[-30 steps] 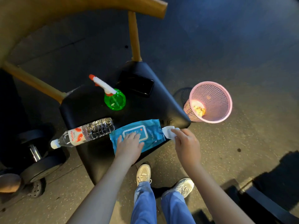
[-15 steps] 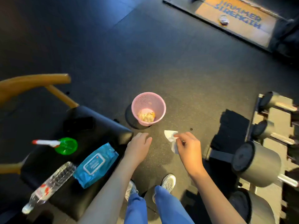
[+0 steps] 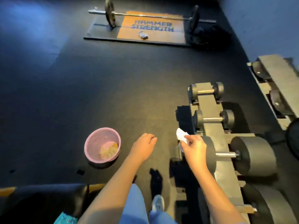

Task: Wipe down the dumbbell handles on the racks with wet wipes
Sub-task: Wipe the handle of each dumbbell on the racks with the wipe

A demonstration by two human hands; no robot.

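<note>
My right hand pinches a white wet wipe just left of the grey dumbbell rack. On the rack lie a large dumbbell with a steel handle right beside that hand, a middle dumbbell and a small one farther away. My left hand hangs over the dark floor with loosely curled fingers, holding nothing. A corner of the blue wipes pack shows at the bottom left.
A pink mesh basket with crumpled waste stands on the floor left of my left hand. A second rack runs along the right wall. A barbell lies over an orange lifting mat at the far end. A black seat is at bottom left.
My view has swung right from the seat to the dumbbell rack. My right hand carried the wipe away from the pack toward the rack. My left hand left the pack and hangs free.
</note>
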